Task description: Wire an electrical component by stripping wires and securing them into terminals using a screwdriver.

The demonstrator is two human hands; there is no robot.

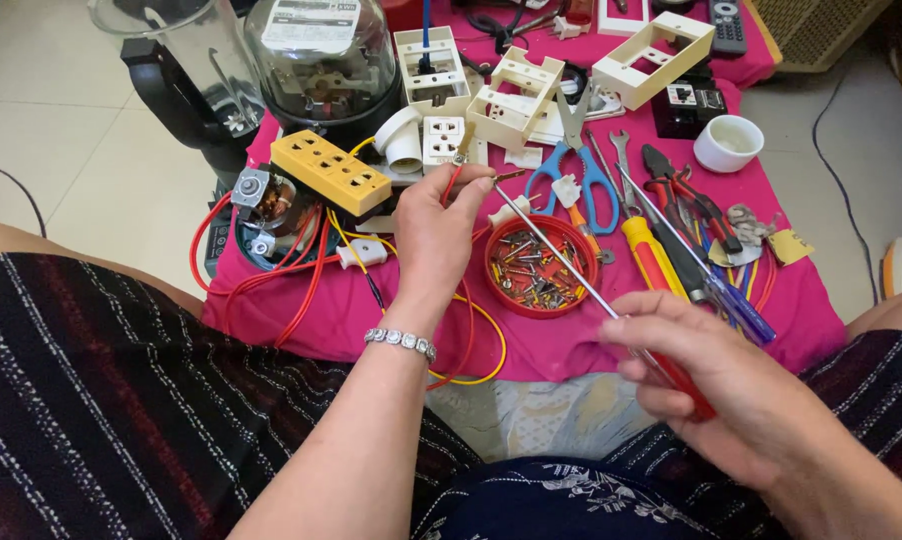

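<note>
Red wire [451, 185] with a small metal end is pinched between the fingertips of the left hand [436, 235], just left of the round red dish of screws [541, 268]. A long red-handled screwdriver [571, 270] is gripped in the closed right hand [716, 385], its shaft passing over the dish and its tip brought to the pinched end. A slip of the tip could jab the fingertips, and a dropped screw could be lost among the tools on the pink-covered surface [371, 315].
</note>
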